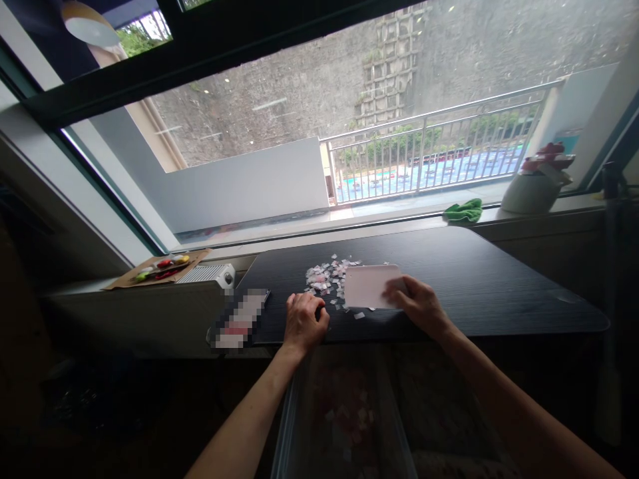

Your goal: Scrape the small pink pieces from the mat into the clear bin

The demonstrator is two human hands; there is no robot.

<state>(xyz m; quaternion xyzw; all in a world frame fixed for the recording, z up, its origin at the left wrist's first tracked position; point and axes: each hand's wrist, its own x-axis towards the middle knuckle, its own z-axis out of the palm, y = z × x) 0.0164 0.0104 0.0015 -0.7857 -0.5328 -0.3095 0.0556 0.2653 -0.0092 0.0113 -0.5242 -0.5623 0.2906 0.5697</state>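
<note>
On the dark table (pixel 459 279) lies a loose heap of small white and pinkish paper-like pieces (pixel 322 276). My right hand (pixel 422 305) grips the right end of a flat whitish card-like sheet with rounded corners (pixel 369 286), which has a small hole near its upper left corner. The sheet stands tilted at the heap's right side and hides part of it. Just in front of the heap, near the table's front edge, my left hand (pixel 305 319) has its fingers curled in and closed. Anything inside them is hidden.
Below the table edge sits a clear plastic bin (pixel 287 426) with similar pieces inside. A phone (pixel 242 319), partly blurred out, lies at the table's left. Cardboard with colourful items (pixel 164 267) rests on the radiator. A green cloth (pixel 464 211) and a whitish container (pixel 532 189) stand on the sill.
</note>
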